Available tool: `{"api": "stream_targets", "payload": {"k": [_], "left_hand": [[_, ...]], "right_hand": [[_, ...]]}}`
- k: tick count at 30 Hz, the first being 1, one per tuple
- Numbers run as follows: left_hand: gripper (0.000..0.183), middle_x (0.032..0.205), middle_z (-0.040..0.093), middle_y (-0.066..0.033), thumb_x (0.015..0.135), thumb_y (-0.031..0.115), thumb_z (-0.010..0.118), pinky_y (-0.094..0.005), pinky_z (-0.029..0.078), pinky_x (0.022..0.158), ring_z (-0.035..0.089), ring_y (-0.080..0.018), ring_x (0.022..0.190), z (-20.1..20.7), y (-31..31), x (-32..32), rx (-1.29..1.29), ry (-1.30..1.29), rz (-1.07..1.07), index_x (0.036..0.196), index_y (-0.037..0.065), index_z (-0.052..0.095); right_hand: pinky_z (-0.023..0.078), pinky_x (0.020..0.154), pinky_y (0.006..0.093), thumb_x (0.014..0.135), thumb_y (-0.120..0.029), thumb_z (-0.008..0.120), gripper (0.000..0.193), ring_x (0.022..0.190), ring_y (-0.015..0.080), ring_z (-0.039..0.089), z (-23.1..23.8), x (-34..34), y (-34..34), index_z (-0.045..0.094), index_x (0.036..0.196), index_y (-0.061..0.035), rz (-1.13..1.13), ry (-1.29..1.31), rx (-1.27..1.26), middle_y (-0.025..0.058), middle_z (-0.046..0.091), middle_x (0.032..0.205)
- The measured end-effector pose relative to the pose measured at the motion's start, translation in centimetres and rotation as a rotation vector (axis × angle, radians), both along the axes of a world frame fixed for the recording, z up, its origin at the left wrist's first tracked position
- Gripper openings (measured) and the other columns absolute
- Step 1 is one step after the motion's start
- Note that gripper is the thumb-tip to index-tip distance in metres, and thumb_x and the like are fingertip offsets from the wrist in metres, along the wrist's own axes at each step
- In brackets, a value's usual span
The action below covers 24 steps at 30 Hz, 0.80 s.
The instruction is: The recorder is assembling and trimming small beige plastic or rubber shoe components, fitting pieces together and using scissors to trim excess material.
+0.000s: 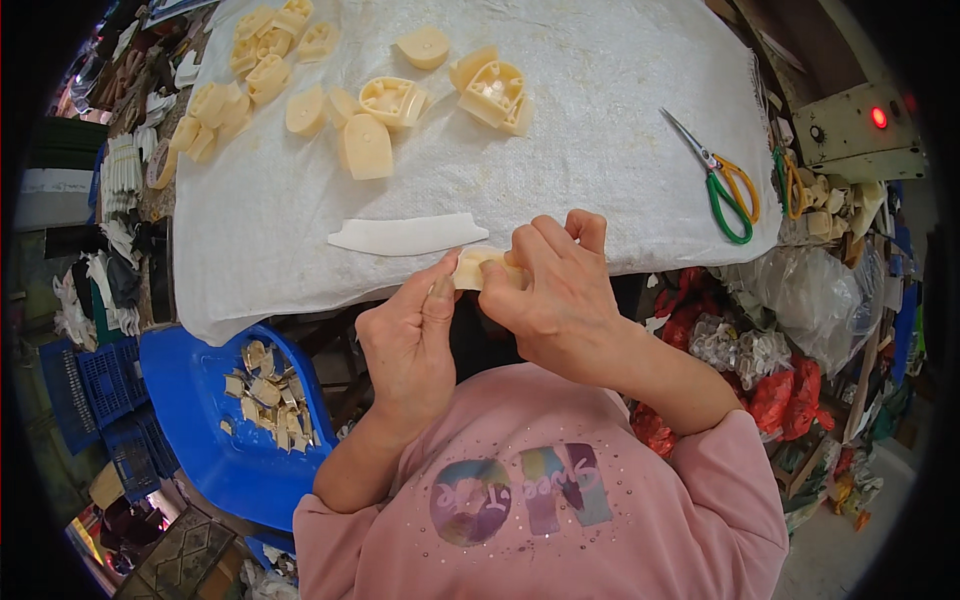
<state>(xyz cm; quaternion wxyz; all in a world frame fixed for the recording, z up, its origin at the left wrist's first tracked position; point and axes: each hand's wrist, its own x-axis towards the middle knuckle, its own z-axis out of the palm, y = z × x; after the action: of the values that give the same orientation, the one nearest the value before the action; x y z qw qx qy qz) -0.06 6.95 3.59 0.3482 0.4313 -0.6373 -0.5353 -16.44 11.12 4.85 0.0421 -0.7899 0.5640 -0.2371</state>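
Close to the table's front edge, my left hand [408,345] pinches the left side of a cream plastic shoe heel [470,268] between thumb and fingers. On the right side of the same heel, my right hand [562,290] presses with a bent thumb, its other fingers curled. Parts of the heel are hidden behind the fingers. Just beyond my hands a white curved strip [408,235] lies flat on the cloth. Farther off are several loose cream heels, among them a hollow one [392,100] facing up and a solid one [365,148].
White woven cloth [580,180] covers the table. Scissors [722,180] with green and orange handles lie at the right. A blue plastic tub [190,400] with cream scraps stands below left. Plastic and red bags [785,400] crowd the right; a control box [860,130] shows a red light.
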Motion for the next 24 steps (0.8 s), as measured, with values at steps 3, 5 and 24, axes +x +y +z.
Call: {"api": "stream_targets", "payload": {"k": [3,5,24], "left_hand": [[0.027,0.08,0.065,-0.0165,0.092,0.009,0.052,-0.0298,0.052,0.067,0.063,-0.0204,0.069,0.2,-0.2,-0.5,-0.249,-0.179,-0.046,0.113,-0.007,0.058],[0.029,0.079,0.064,-0.0174,0.091,0.008,0.053,-0.0303,0.052,0.066,0.064,-0.0255,0.065,0.2,-0.2,-0.9,-0.417,-0.285,-0.074,0.115,-0.007,0.056],[0.043,0.108,0.052,-0.0087,0.088,0.031,0.051,-0.0327,0.043,0.083,0.054,-0.0187,0.095,-2.3,-1.9,0.3,0.858,0.562,-0.498,0.12,0.004,0.041]], "right_hand": [[0.027,0.07,0.043,0.064,-0.004,0.062,0.027,0.076,0.0248,0.044,-0.5,-0.1,0.0,0.054,0.089,-0.0103,-0.006,0.006,-0.015,0.0085,0.042,0.075],[0.027,0.071,0.0432,0.065,-0.004,0.061,0.026,0.075,0.0248,0.044,-1.1,-0.1,-0.2,0.053,0.089,-0.0103,-0.009,0.014,-0.002,0.0085,0.042,0.075],[0.027,0.078,0.0465,0.059,-0.007,0.068,0.032,0.082,0.0219,0.046,-2.2,-0.9,-0.3,0.06,0.089,-0.0128,0.122,-0.31,-0.154,0.0027,0.049,0.082]]}}
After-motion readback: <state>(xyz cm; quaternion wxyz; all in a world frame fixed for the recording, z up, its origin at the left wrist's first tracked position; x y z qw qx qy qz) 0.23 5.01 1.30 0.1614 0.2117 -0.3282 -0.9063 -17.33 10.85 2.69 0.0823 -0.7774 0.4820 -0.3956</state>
